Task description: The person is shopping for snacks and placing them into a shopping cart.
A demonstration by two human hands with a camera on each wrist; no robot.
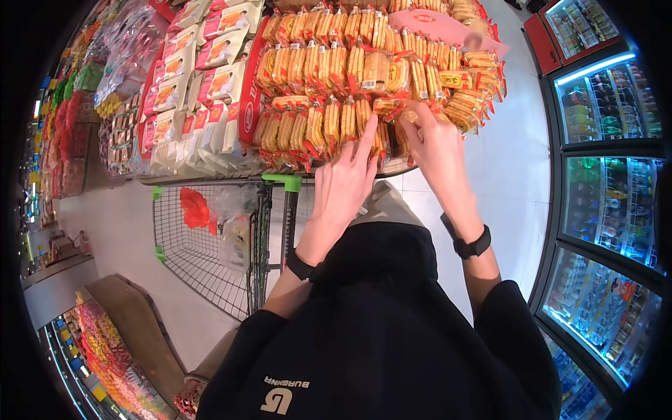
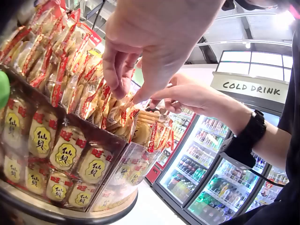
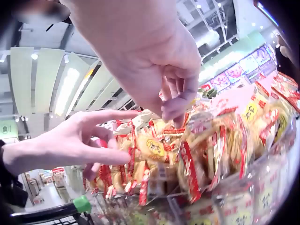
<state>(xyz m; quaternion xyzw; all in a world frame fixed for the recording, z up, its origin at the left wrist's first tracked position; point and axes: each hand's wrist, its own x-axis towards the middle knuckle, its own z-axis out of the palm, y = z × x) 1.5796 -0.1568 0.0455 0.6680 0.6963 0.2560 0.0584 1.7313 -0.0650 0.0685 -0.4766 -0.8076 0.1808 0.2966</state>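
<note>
Upright wrapped cracker packets (image 1: 329, 126) with red seals stand in tight rows in a display. My left hand (image 1: 343, 178) is over the front row, its index finger stretched forward along the packets. In the right wrist view, the left hand (image 3: 70, 140) spreads its thumb and fingers beside the front packets. My right hand (image 1: 437, 143) reaches in at the right end, thumb and fingertips curled together at a cracker packet (image 3: 154, 147) with a yellow label. That packet lies across the row, its end partly hidden by the right fingertips. In the left wrist view, both hands meet closely above the packets.
Left of the crackers are white-and-pink bags (image 1: 227, 80) behind a red divider (image 1: 250, 105). A shopping cart (image 1: 203, 245) holding bagged goods stands at the left. Drink coolers (image 1: 609, 203) line the right side. A pink sign (image 1: 444, 28) rises from the display.
</note>
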